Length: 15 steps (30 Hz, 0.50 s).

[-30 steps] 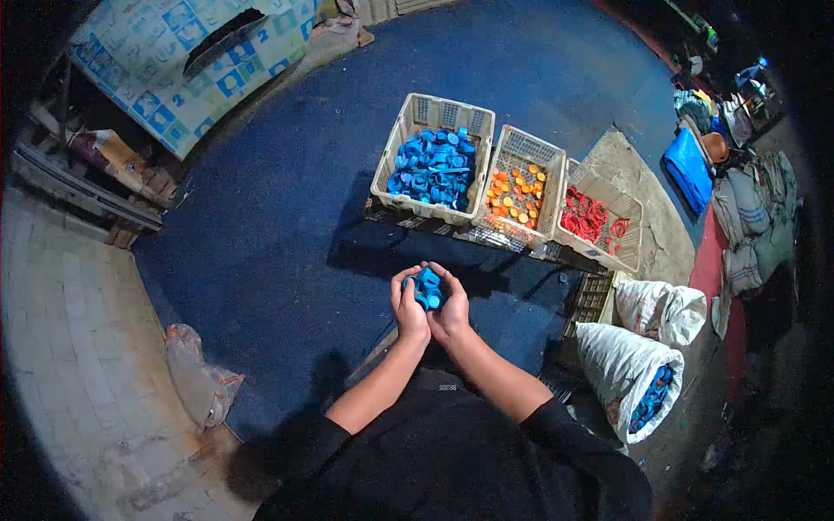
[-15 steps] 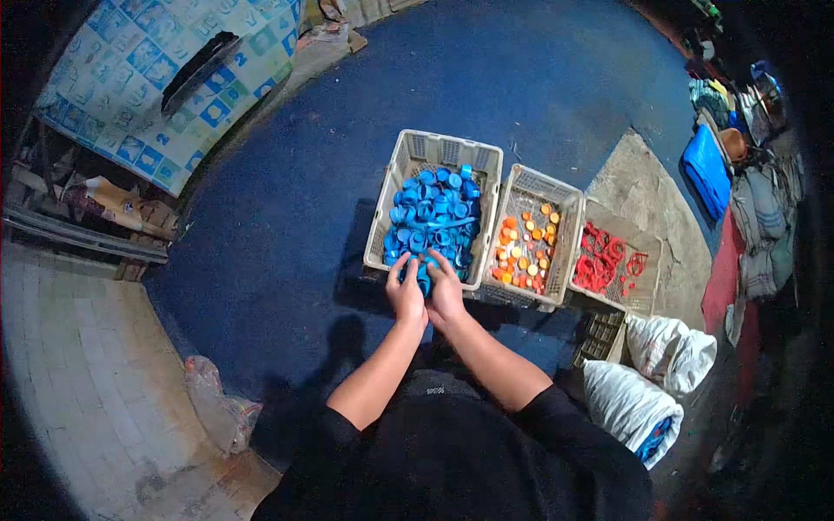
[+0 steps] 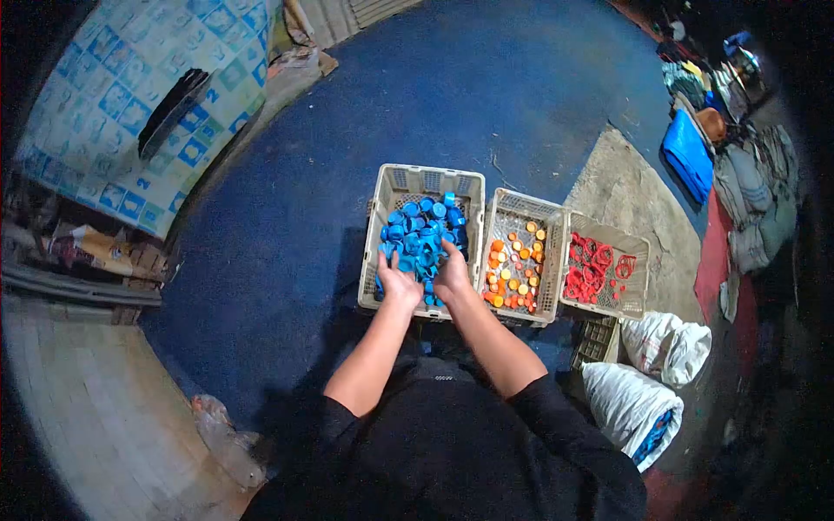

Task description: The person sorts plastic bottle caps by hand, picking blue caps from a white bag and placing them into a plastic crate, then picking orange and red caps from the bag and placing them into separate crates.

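Observation:
My left hand and my right hand hang over the near part of a pale plastic crate. Both are open, palms turned up and fingers spread, a gap between them. Blue plastic caps fill much of this crate, and some show between and just beyond my fingers. Beside it on the right stands a second crate with orange and yellow caps scattered over its floor. Farther right, a third crate holds red rings and small red pieces.
Two white sacks lie at the lower right, the nearer one showing blue pieces at its mouth. A folded blue tarp and piled cloth are at the right. A printed sheet covers something at upper left. A clear plastic bag lies lower left.
My hands were cupped together around blue caps at the crate's near edge. They have moved over the crate and parted, letting the caps go. The view has shifted a little.

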Each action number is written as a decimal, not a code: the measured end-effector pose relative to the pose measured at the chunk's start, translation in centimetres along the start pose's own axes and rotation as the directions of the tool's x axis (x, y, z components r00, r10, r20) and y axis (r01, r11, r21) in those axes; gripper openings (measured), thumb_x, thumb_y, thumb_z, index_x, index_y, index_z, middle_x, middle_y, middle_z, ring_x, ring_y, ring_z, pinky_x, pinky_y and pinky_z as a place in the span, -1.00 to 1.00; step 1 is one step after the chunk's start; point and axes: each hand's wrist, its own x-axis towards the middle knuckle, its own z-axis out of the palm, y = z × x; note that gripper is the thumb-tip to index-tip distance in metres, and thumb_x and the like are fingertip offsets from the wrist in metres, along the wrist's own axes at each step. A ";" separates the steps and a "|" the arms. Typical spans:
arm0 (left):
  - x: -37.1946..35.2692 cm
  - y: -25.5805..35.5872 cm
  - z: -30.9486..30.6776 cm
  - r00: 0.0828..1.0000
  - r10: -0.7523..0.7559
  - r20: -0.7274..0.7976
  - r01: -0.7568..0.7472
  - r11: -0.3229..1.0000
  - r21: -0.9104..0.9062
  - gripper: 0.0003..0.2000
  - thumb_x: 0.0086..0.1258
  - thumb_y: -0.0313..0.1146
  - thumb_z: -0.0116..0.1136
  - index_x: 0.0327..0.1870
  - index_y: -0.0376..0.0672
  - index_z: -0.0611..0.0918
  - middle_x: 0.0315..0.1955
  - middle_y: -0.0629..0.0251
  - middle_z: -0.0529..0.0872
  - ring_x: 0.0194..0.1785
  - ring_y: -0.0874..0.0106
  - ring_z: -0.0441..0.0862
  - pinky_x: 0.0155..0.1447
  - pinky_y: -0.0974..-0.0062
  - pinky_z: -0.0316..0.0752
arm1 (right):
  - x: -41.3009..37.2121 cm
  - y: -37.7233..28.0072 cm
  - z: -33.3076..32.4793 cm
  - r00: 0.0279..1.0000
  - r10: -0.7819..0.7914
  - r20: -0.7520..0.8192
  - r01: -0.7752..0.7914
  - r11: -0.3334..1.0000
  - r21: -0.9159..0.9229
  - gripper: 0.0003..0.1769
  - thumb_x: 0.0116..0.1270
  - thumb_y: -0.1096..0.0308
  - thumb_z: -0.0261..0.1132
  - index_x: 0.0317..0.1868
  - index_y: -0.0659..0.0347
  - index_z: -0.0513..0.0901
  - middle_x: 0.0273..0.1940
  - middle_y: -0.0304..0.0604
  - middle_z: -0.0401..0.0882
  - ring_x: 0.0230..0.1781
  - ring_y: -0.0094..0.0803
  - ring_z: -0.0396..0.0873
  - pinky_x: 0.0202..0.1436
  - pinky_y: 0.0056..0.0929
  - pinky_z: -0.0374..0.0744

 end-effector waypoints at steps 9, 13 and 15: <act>-1.6 8.5 -16.4 0.986 -0.165 0.022 0.140 0.891 0.431 -0.25 0.54 0.22 -0.15 0.58 -0.11 0.21 0.55 0.13 0.24 0.60 0.21 0.16 0.59 0.10 0.09 | -7.8 0.2 -20.7 0.922 -0.269 -0.277 0.133 0.895 -0.425 -0.58 0.49 0.16 0.18 0.27 0.11 0.56 -0.02 -0.29 0.66 -0.04 -0.44 0.60 -0.03 -0.33 0.55; -3.7 11.6 -24.6 0.969 -0.212 -0.129 0.239 0.658 0.714 -0.36 0.57 0.11 -0.10 0.47 -0.20 0.37 0.38 0.12 0.51 0.43 0.19 0.45 0.45 0.17 0.35 | -13.8 8.1 -39.0 0.654 -0.617 -0.438 0.080 0.632 -0.771 -0.67 0.41 0.21 0.26 0.05 0.22 0.73 -0.25 -0.19 0.73 -0.31 -0.33 0.66 -0.19 -0.31 0.58; -3.7 12.6 -29.7 0.946 -0.193 -0.259 0.303 0.257 0.918 -0.50 0.55 0.04 -0.01 0.21 -0.23 0.58 -0.09 0.24 0.79 0.01 0.14 0.72 0.10 0.16 0.57 | -22.2 10.8 -37.5 0.522 -0.559 -0.645 -0.252 0.621 -0.742 -0.67 0.36 0.22 0.28 -0.05 0.31 0.75 -0.20 -0.01 0.76 -0.27 -0.23 0.71 -0.15 -0.26 0.60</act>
